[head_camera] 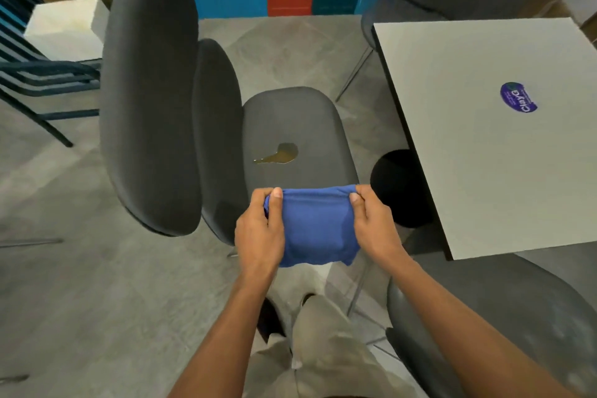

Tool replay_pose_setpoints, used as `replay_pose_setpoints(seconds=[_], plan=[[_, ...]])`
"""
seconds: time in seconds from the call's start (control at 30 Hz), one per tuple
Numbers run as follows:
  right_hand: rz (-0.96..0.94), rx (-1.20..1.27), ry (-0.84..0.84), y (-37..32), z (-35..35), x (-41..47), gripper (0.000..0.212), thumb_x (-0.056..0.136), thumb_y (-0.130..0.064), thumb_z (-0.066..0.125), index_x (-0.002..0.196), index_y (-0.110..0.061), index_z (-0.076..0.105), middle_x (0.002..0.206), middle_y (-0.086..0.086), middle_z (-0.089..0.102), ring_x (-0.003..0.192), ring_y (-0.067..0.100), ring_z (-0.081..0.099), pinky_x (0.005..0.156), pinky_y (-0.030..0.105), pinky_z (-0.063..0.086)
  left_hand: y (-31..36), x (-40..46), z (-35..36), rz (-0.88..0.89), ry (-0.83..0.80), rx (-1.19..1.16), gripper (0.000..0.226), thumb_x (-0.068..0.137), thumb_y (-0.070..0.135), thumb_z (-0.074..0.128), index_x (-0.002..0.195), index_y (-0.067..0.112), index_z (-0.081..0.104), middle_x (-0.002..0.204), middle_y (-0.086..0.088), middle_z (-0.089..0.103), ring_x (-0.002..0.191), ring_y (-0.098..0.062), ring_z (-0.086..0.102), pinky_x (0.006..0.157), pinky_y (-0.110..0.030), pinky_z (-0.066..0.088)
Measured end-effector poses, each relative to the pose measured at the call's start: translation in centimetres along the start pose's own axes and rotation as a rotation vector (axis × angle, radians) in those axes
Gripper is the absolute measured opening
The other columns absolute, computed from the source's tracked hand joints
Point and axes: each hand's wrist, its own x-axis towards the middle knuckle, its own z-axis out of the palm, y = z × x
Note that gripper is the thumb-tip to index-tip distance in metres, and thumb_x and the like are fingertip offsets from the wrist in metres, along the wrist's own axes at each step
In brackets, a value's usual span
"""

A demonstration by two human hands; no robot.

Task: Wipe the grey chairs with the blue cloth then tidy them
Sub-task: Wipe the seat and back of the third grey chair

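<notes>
Both my grips are pinched on the top corners of the blue cloth, left hand and right hand, holding it stretched just over the front edge of the grey chair seat. Yellowish spill sits unwiped, so I reckon wiping hasn't started. Cloth looks soft, folded, clean-ish. Tabletop to the right.

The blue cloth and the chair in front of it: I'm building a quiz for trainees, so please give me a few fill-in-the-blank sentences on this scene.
1. The cloth is held by ____ hands, the left hand and right hand each pinching a top corner.
2. On the chair seat lies a small ____ of yellowish liquid.
3. The sticker on the table is ____ in colour.

Missing words: both; puddle; purple
</notes>
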Motion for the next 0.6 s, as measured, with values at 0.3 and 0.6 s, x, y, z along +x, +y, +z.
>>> replay_pose_setpoints(seconds=[0.3,0.6], plan=[[-0.017,-0.070,-0.042,1.7,3.8,11.3,0.022,0.109,-0.028,0.038,0.100,-0.017,0.055,0.078,0.003,0.062,0.069,0.017,0.059,0.060,0.028,0.043,-2.1,9.2,4.0,-0.102,0.055,0.107,0.030,0.107,0.053,0.042,0.105,0.030,0.061,0.091,0.014,0.067,0.088,-0.011,0.066,0.080,-0.046,0.057],[0.019,-0.090,-0.142,3.1,5.7,21.1,0.021,0.109,-0.030,0.036,0.101,-0.017,0.050,0.076,0.004,0.060,0.075,0.028,0.058,0.068,0.040,0.044,-3.5,16.8,9.4,-0.219,0.098,0.167,0.027,0.104,0.062,0.038,0.103,0.039,0.053,0.096,0.015,0.066,0.092,-0.012,0.067,0.082,-0.048,0.060]])
